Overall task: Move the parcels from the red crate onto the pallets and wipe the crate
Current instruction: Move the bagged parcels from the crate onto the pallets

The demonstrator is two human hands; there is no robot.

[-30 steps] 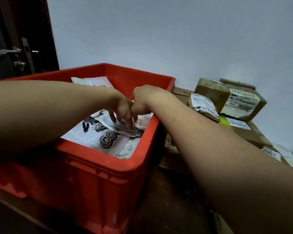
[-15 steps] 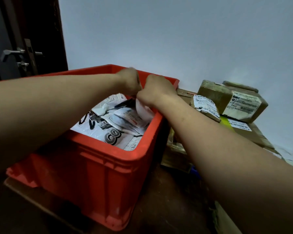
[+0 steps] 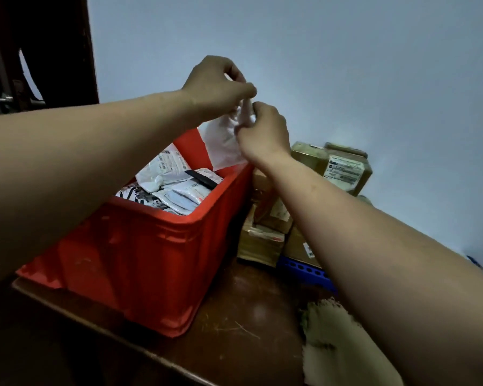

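Both hands are raised above the far corner of the red crate (image 3: 156, 260), close together and nearly touching. The left hand (image 3: 215, 84) is pinching the bunched top of a white plastic mailer (image 3: 223, 143) with its fingers curled over it, and the right hand (image 3: 262, 132) is gripping the same bunched edge just below and to the right. The mailer is hanging down from the two hands, clear of the parcels below, with its lower edge showing in front of the crate's far rim.

The crate is sitting on a dark wooden table (image 3: 234, 316). Inside it, more soft parcels (image 3: 176, 188) are lying in a loose heap: white and grey bags with printed labels, one with a black-and-white pattern.

To the right of the crate, brown cardboard boxes (image 3: 343, 165) are standing stacked against the pale wall (image 3: 346, 65), several of them bearing white shipping labels. They are resting on a blue pallet (image 3: 304, 270) whose edge is peeking out beneath them. A pale greenish cloth (image 3: 338, 344) is lying on the table near the right forearm. At the far left a dark door (image 3: 39, 51) is standing.
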